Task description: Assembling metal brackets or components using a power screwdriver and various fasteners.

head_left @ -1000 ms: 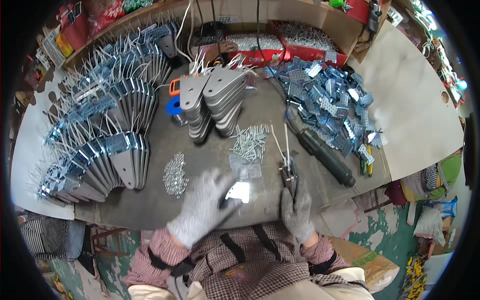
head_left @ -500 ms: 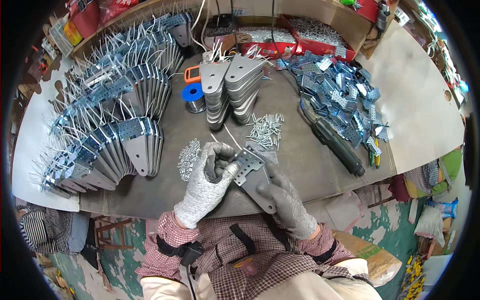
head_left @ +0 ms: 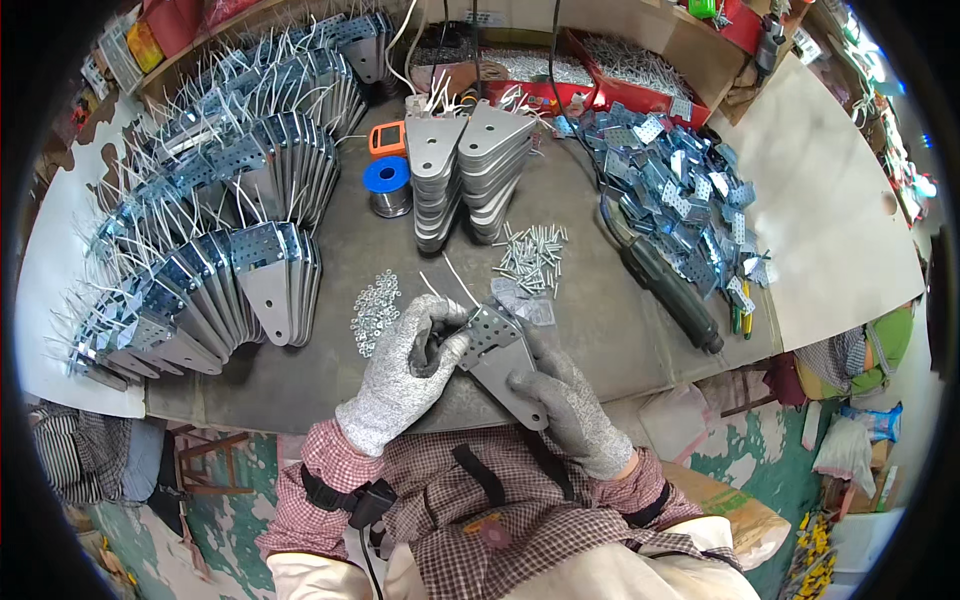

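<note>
Both my hands wear grey knitted gloves. Between them, above the near table edge, is a tapered grey metal plate (head_left: 507,374) with a hole at its narrow end, pointing toward me. Over its wide end lies a perforated metal bracket (head_left: 490,329), and two white wires stick up beyond it. My left hand (head_left: 408,358) has curled fingers, its thumb and fingertips pinching the bracket's left edge. My right hand (head_left: 570,400) grips the plate's right side, thumb on top. Small nuts (head_left: 375,314) lie left of the work; screws (head_left: 533,258) lie beyond it, by a small clear plastic bag (head_left: 524,303).
Wired plate assemblies (head_left: 265,275) stand in rows at left. Two plate stacks (head_left: 434,190), a solder spool (head_left: 388,186) and an orange device (head_left: 387,138) are at centre back. A power screwdriver (head_left: 668,292) and loose brackets (head_left: 680,190) lie right, red boxes (head_left: 640,75) behind.
The bracket and the plate's wide end have shifted slightly left and turned a little. Both hands keep their hold. The whole view has shifted slightly.
</note>
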Tool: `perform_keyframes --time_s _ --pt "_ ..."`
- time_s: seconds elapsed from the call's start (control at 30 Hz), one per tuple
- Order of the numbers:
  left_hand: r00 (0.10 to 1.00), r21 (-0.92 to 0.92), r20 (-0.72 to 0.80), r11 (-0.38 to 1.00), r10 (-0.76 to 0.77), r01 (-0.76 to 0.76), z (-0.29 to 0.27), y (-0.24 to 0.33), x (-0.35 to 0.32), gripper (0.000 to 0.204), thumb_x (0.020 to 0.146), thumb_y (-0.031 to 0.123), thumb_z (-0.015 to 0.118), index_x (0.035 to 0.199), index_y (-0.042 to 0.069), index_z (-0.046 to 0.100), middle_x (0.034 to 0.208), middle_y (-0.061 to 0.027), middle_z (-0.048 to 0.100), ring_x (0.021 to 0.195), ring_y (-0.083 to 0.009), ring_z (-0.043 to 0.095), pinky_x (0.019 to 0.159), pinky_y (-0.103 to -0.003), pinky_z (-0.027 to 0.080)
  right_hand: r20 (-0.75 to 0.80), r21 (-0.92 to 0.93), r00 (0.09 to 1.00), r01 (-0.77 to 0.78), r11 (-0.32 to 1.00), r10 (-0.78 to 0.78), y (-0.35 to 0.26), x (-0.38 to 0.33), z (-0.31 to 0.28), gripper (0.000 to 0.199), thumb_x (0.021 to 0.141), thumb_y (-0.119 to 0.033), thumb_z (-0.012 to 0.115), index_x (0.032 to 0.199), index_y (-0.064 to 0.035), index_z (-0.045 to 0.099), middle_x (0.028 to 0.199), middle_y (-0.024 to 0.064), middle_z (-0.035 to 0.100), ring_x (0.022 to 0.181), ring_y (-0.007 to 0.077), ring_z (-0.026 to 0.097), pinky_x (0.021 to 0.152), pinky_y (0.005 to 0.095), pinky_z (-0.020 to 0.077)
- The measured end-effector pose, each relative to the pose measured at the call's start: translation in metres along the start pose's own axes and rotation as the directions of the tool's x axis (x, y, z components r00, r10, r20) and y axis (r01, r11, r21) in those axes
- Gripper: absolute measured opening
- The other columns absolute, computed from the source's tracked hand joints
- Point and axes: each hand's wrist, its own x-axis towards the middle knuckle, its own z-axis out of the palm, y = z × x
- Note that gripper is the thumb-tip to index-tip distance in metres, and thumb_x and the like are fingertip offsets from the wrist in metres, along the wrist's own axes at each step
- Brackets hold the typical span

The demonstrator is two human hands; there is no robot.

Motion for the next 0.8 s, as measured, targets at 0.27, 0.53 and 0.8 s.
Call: perform_keyframes --time_s 0.27,0.53,0.8 --pt "1.0 0.15 0.02 0.989 0.009 -0.012 -0.007 0.014 0.002 0.023 0.094 0.005 0.07 0.114 0.003 0.06 0.101 -0.0067 0.064 0.093 -0.0164 0.064 0.083 -0.029 0.052 0.069 -0.09 0.998 0.014 0.996 -0.007 -0.004 -0.004 -0.007 0.071 0.097 -0.017 0.052 0.159 0.0039 0.025 0.155 0.0211 0.042 0.145 0.0278 0.038 0.12 0.0363 0.027" --pt "0.961 0.689 0.034 0.69 0.276 -0.223 0.003 0.002 0.005 0.032 0.092 0.02 0.069 0.12 0.006 0.06 0.11 -0.0119 0.063 0.101 -0.0302 0.064 0.087 -0.04 0.051 -0.063 -0.071 0.998 -0.002 0.997 -0.002 0.007 -0.002 0.009 0.069 0.097 -0.015 0.053 0.158 0.0035 0.026 0.147 0.0209 0.049 0.133 0.0255 0.049 0.112 0.0349 0.038" --pt "0.997 0.513 0.058 0.855 0.057 -0.079 0.031 -0.009 -0.044 0.063 0.084 0.018 0.075 0.14 0.001 0.051 0.135 -0.022 0.059 0.127 -0.0403 0.056 0.11 -0.051 0.042 0.146 -0.626 0.932 0.346 0.699 -0.332 0.016 -0.002 0.017 0.071 0.102 -0.013 0.058 0.16 -0.002 0.019 0.155 0.0284 0.039 0.135 0.0357 0.051 0.114 0.0399 0.0396"
